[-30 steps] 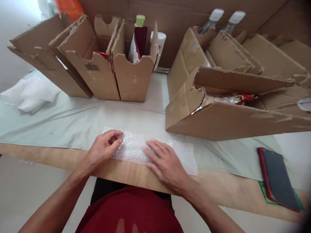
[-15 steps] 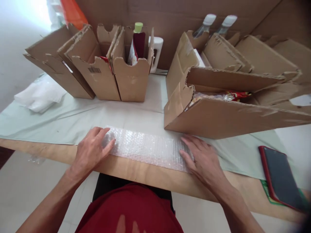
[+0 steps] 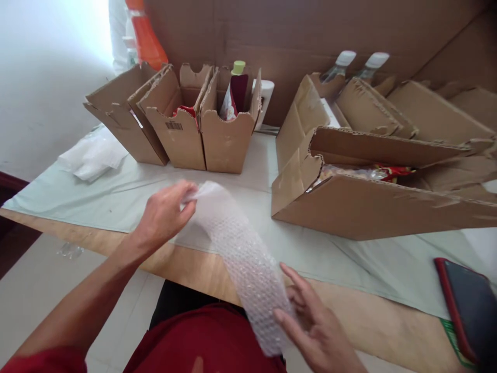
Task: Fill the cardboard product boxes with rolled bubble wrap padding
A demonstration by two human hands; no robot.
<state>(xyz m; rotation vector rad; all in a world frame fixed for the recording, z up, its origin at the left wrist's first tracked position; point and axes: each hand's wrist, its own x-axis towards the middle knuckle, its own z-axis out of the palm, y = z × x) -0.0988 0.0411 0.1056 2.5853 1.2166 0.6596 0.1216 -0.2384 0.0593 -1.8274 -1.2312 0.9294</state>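
Note:
A strip of clear bubble wrap point(image 3: 248, 259) slants from the tabletop down over the front edge, its lower end hanging free. My left hand point(image 3: 166, 210) pinches the far left end between thumb and fingertips, raised a little above the cloth. Beside the lower part of the strip is my right hand point(image 3: 310, 316), fingers apart, with the thumb over the wrap's edge and the index finger alongside it. Its other fingers are curled and partly hidden, and I see no firm grip there.
Several cardboard holders point(image 3: 227, 142) with packets stand at the back left. A larger cardboard box point(image 3: 373, 207) occupies the right, with capped bottles point(image 3: 344, 62) behind. White plastic bags point(image 3: 93, 155) lie at left; a red-cased phone point(image 3: 469, 305) rests near the right front edge.
The bubble wrap lay flat along the table edge; now its left end is lifted and its right end has swung down toward me. My left hand has closed on it; my right hand moved lower.

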